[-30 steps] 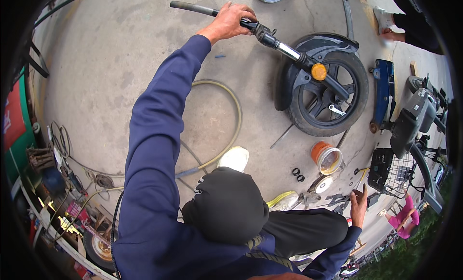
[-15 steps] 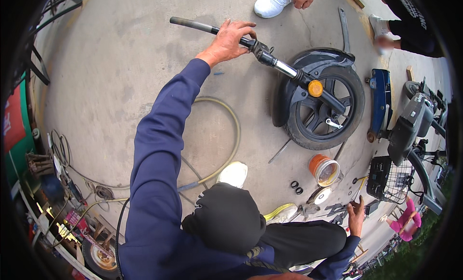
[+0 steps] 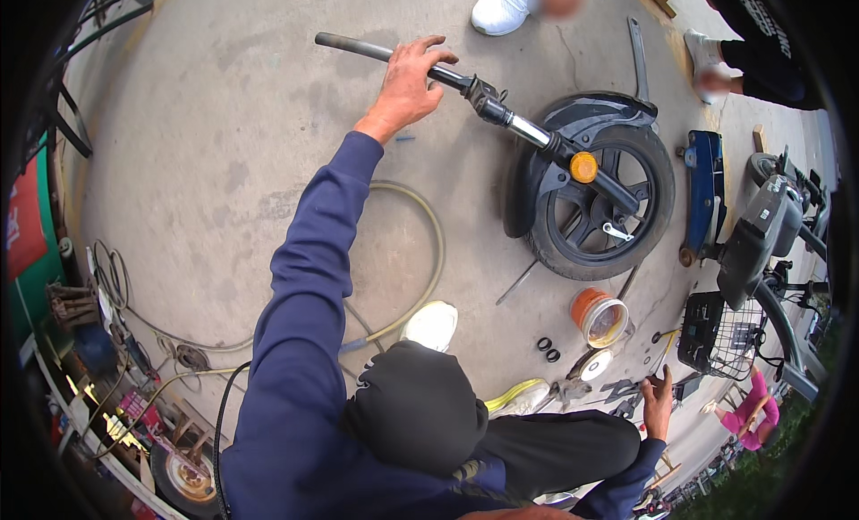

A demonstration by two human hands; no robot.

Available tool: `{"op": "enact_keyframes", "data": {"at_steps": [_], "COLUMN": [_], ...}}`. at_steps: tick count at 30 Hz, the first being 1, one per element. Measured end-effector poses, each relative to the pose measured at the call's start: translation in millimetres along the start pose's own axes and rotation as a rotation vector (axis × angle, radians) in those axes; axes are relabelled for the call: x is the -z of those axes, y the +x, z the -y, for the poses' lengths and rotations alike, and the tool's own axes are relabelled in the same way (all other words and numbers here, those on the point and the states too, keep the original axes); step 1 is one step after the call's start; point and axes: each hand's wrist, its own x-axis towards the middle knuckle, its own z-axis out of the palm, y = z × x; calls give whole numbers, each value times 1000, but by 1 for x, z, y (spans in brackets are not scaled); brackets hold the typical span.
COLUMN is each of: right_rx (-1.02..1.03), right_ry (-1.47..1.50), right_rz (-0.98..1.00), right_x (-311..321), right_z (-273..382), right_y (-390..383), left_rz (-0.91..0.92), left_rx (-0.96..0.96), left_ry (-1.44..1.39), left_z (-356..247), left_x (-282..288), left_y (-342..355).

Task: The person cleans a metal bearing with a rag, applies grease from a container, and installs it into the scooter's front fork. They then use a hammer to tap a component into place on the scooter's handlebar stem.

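Black wheel point(image 3: 601, 214) with orange reflector point(image 3: 583, 167); navy sleeve point(image 3: 304, 278); yellowish hose point(image 3: 420, 251).

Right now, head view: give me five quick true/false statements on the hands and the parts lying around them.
1. The left hand grips the fork tube that runs down to the black wheel. True.
2. The right hand holds the orange tub. False: it is down among the small tools on the concrete, apart from the tub.
3. The wheel lies flat on the concrete with an orange reflector on the fork above it. True.
4. A hose is coiled around the wheel. False: the hose loops on the ground beside the left arm, clear of the wheel.
5. Two small black rings lie near the tub. True.
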Motion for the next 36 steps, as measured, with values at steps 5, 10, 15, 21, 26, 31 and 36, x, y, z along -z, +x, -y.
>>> {"op": "enact_keyframes", "data": {"at_steps": [5, 10, 15, 21, 26, 31, 36], "right_rx": [54, 82, 76, 83, 87, 79, 78], "right_ry": [-20, -12, -6, 9, 38, 35, 38], "right_rz": [5, -8, -26, -22, -23, -18, -28], "right_x": [0, 1, 1, 2, 2, 1, -1], "right_z": [-2, -2, -4, -17, -17, -15, -17], "right_y": [-5, -7, -18, -29, -30, -30, -26], "left_rz": [-299, -124, -42, -106, -122, -122, -143], "left_rx": [292, 657, 653, 635, 605, 584, 578], "left_ry": [-199, -800, -1133, -1231, -1053, -842, -586], "left_z": [-39, -53, -66, -91, -78, -67, -69], "left_x": [-16, -69, -77, -79, -100, -117, -114], "left_y": [-58, -89, -73, -62, -60, -59, -65]}}
